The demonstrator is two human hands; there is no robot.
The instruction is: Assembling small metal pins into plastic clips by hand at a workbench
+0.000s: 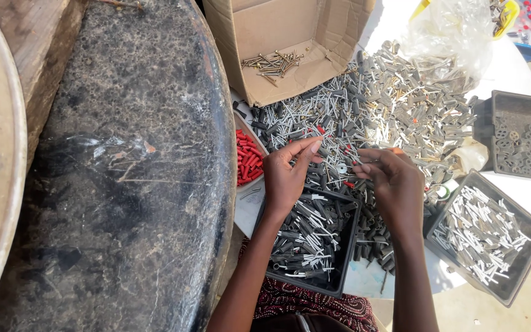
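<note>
Sorting pile: grey plugs lie under both hands.
Left hand: fingers spread, empty.
Right hand: pinching something, cannot tell what.
Box: brown cardboard, above the hands.

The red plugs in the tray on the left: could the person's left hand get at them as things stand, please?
Probably yes. The left hand hovers just beside the red plugs, whose tray is open on top, and nothing lies between them. Only the cardboard box stands near, farther back.

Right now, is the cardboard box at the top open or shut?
Open. The cardboard box has its flaps folded outward, and a small heap of brass-coloured screws shows on its floor.
</note>
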